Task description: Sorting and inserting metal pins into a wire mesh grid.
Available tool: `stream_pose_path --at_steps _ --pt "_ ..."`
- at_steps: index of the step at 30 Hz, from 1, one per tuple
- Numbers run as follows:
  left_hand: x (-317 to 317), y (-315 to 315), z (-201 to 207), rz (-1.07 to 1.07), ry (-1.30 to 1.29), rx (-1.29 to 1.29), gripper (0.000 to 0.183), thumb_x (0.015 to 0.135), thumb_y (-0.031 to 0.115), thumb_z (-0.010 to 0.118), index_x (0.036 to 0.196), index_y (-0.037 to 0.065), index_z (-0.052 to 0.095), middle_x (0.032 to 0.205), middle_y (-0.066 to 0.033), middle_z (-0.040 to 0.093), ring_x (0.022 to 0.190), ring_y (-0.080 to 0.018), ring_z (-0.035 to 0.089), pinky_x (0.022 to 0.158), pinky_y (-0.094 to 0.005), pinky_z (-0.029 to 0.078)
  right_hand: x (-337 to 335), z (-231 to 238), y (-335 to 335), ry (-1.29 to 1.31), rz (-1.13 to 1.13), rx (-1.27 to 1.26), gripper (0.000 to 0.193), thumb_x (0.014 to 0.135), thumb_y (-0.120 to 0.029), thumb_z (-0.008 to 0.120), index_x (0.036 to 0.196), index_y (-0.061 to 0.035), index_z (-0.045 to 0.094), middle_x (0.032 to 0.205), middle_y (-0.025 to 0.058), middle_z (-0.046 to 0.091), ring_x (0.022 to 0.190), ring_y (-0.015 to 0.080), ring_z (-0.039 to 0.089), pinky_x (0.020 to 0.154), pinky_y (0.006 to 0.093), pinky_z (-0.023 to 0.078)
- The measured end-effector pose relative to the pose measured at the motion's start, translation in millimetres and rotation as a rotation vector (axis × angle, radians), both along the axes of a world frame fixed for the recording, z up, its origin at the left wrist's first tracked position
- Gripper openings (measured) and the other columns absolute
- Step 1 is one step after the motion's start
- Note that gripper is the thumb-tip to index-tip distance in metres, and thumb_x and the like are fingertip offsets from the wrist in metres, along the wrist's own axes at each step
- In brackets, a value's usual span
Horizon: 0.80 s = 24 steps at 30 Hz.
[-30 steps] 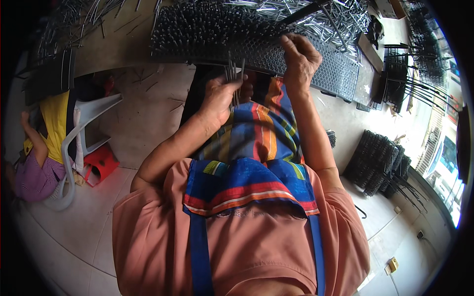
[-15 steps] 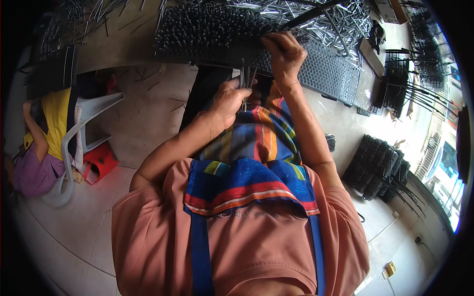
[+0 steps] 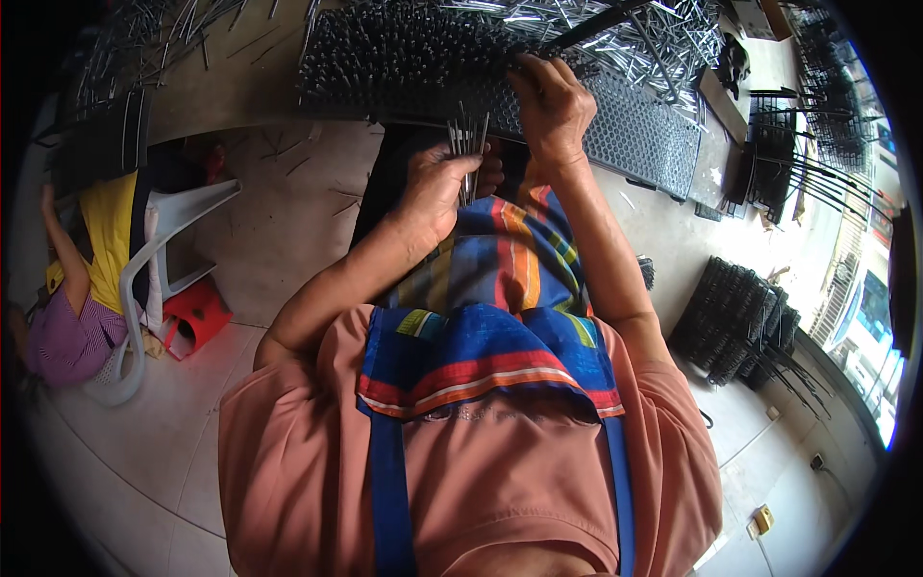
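A bundle of thin metal rods (image 3: 468, 137) stands upright in my left hand (image 3: 431, 188), which is closed around it just in front of the bench edge. My right hand (image 3: 558, 113) is pinched over a dark tray full of small round holes (image 3: 646, 144). Whatever sits between those fingertips is too small to make out. Left of the right hand, dark-tipped upright rods (image 3: 399, 60) fill the tray densely. Toward the right, its holes show bare.
Loose metal rods (image 3: 683, 43) lie heaped behind the tray, and a dark bar (image 3: 601, 27) slants across them. Black wire racks (image 3: 735, 322) are stacked on the floor at right. At left, another person in purple (image 3: 77, 332) sits on a white chair (image 3: 144, 260) beside a red container (image 3: 197, 315).
My right hand has shifted slightly left over the tray. In my left hand the rods, blurred before, now show clearly and fan out a little at the top.
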<state>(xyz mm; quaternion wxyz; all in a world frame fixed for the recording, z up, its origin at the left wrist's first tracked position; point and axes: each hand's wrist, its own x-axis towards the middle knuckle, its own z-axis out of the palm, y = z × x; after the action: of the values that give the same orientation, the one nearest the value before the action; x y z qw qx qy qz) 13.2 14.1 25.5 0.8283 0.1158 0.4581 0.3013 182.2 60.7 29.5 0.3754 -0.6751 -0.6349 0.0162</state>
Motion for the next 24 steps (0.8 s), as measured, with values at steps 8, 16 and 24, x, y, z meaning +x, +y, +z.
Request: stream_pose_path --at_steps 8,16,24 --pt "4 3 6 -0.058 -0.113 0.074 0.013 0.087 -0.002 0.058 0.096 -0.001 0.068 0.088 -0.0111 0.07 0.074 -0.0188 0.069 0.067 -0.0298 0.057 -2 18 -34 0.885 0.116 -0.78 0.013 0.079 -0.01 0.072 0.08 0.0018 0.069 0.064 0.0033 0.063 0.056 0.0084 0.055 0.052 0.0258 0.044" --pt "7 3 2 -0.013 0.075 0.027 0.014 0.091 0.007 0.058 0.1 0.001 0.067 0.086 -0.01 0.07 0.071 -0.0181 0.068 0.063 -0.0292 0.055 19 16 -24 1.055 -0.154 0.023 0.005 0.08 -0.004 0.072 0.085 -0.0009 0.07 0.069 -0.0016 0.062 0.055 0.0031 0.046 0.049 0.0187 0.032" --pt "12 1 4 -0.048 0.035 0.037 0.019 0.085 -0.002 0.053 0.1 0.001 0.065 0.086 -0.0114 0.069 0.072 -0.0208 0.067 0.066 -0.0331 0.056 18 4 -4 0.718 -0.018 0.193 0.009 0.074 0.005 0.074 0.081 -0.0003 0.07 0.076 0.0018 0.065 0.068 0.0066 0.058 0.062 0.02 0.045"
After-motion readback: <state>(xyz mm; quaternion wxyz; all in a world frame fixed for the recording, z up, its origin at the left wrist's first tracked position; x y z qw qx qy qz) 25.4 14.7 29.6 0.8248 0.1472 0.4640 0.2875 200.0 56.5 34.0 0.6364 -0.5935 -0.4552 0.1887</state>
